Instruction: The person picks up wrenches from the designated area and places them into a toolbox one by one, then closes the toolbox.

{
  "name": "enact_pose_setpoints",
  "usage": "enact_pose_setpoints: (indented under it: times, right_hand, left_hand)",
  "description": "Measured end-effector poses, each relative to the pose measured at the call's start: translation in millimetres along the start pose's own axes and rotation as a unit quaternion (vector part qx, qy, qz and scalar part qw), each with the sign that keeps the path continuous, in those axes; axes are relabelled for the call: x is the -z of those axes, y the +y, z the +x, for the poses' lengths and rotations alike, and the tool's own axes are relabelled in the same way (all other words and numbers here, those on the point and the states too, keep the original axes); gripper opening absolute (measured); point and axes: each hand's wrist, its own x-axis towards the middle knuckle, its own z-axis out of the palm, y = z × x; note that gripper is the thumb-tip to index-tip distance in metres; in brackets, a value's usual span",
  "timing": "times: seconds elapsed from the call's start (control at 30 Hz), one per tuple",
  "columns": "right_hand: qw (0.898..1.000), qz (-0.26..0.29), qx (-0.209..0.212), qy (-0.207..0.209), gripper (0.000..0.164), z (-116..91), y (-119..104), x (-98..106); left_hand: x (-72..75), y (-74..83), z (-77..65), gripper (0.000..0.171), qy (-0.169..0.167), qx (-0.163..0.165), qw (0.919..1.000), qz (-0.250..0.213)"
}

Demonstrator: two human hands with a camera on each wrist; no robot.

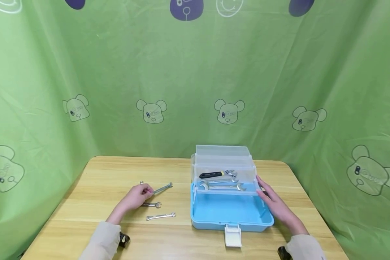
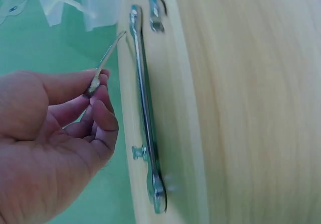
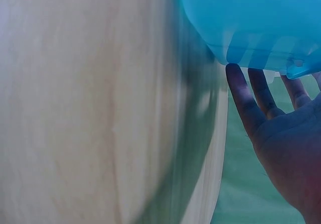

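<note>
Over the pale wood-grain worktop (image 1: 169,242), the left hand (image 1: 134,198) is pinching a slim silver metal wrench (image 1: 163,188) by one end; the right hand (image 1: 277,206), unclenched, is touching the blue plastic toolbox (image 1: 211,226). Wrench probably handling light, stiff, slick; grip mid-shank.

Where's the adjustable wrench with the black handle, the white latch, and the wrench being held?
Adjustable wrench (image 1: 216,174): head view, on its black handle.
White latch (image 1: 233,237): head view, on its flap.
Held wrench (image 1: 163,189): head view, on its shaft.
</note>
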Motion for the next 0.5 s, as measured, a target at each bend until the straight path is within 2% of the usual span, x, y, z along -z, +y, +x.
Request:
enact_pose_setpoints:
  times: [0.2,0.37,0.5]
  right_hand:
    - [1.0,-0.001,0.008,0.002,0.068,-0.6,-3.1,-0.2]
    - [1.0,-0.002,0.009,0.004,0.069,-0.8,-3.4,-0.4]
    - [1.0,0.003,0.006,0.0,0.068,-1.6,-3.6,-0.7]
  left_hand:
    - [0.5,-1.3,-0.2,0.013,0.001,0.015,0.9948,-0.1]
    - [0.8,-2.1,-0.7,0.022,-0.018,0.029,0.9807,-0.192]
    - [2.5,-1.6,-3.2,0.028,-0.028,0.027,0.9745,-0.221]
